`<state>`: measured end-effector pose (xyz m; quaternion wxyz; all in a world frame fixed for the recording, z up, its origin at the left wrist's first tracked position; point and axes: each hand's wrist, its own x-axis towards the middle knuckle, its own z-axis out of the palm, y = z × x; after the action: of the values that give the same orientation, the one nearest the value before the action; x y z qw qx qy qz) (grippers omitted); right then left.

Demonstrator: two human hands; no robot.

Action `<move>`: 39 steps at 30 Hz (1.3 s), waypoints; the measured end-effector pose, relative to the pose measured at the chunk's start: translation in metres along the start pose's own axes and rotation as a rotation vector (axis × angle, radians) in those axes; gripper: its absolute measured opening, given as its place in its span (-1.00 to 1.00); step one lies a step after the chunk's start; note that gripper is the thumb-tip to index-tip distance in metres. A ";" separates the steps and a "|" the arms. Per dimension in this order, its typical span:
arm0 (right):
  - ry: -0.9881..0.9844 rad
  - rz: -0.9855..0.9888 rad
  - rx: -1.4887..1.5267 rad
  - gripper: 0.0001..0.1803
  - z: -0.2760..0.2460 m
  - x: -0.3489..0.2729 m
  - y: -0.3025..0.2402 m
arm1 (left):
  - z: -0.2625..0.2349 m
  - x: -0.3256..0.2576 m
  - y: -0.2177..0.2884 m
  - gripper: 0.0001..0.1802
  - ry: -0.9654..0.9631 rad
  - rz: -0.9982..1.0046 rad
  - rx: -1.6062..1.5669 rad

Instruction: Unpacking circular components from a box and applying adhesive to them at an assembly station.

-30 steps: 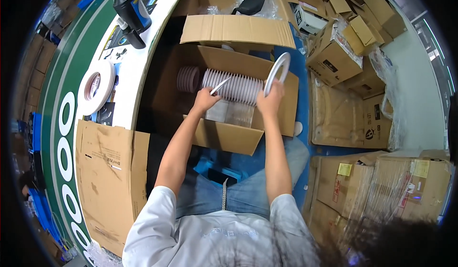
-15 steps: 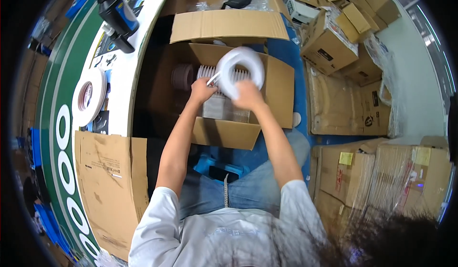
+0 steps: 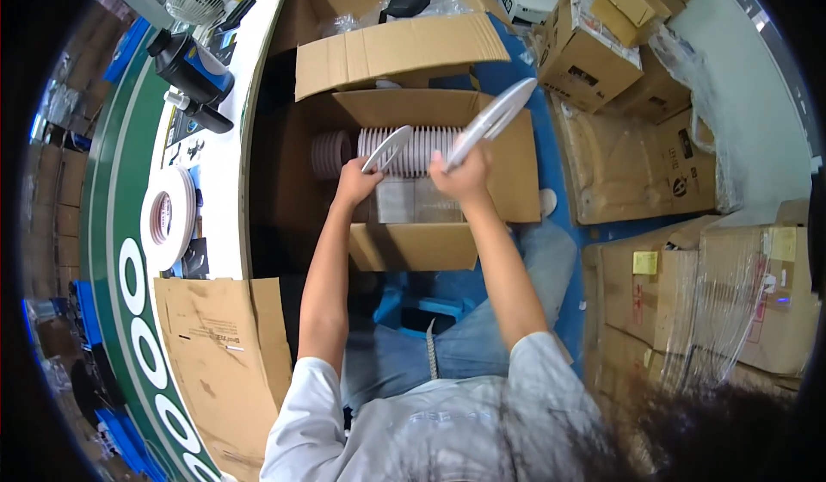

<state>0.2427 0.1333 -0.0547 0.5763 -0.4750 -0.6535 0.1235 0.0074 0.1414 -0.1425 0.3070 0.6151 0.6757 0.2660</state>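
White ring [image 3: 490,114] pinched in our right hand [image 3: 465,172] just swung nearly edge-on toward the cardboard box's [image 3: 514,172] right side, so we're seeing most of the ring row [image 3: 417,149] again; our left hand [image 3: 354,182] pinches another ring [image 3: 398,134], tilted over it.

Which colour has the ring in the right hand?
The ring is white, best seen in the head view.

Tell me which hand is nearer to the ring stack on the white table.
Left. The left hand is right of the ring stack, past the table; the right hand, farther right.
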 end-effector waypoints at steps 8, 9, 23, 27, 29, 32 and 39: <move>-0.375 0.165 -0.073 -0.70 0.008 -0.015 0.002 | 0.002 0.014 0.006 -0.73 -0.059 0.024 -0.103; -0.629 0.114 -0.208 -0.73 0.012 -0.019 0.007 | 0.002 0.016 0.009 -0.72 -0.047 0.059 -0.082; -0.135 -0.065 -0.169 -0.72 0.015 -0.019 0.002 | -0.010 0.009 0.014 -0.59 0.029 -0.035 -0.105; -0.717 0.097 -0.110 -0.68 0.036 -0.019 0.011 | -0.008 0.007 0.003 -0.58 0.015 -0.030 0.019; -0.119 0.422 0.250 -0.66 0.014 -0.018 -0.024 | -0.011 -0.007 -0.004 -0.63 0.106 -0.045 -0.078; -0.762 0.232 -0.232 -0.73 0.035 -0.017 0.001 | -0.006 0.008 0.019 -0.69 0.027 0.018 -0.100; -0.415 0.180 0.005 -0.77 0.047 -0.035 0.011 | -0.015 0.002 0.025 -0.66 0.028 0.014 -0.030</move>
<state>0.2033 0.1299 -0.0988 0.4171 -0.4944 -0.7128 0.2712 0.0129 0.1465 -0.1148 0.3047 0.6114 0.6716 0.2868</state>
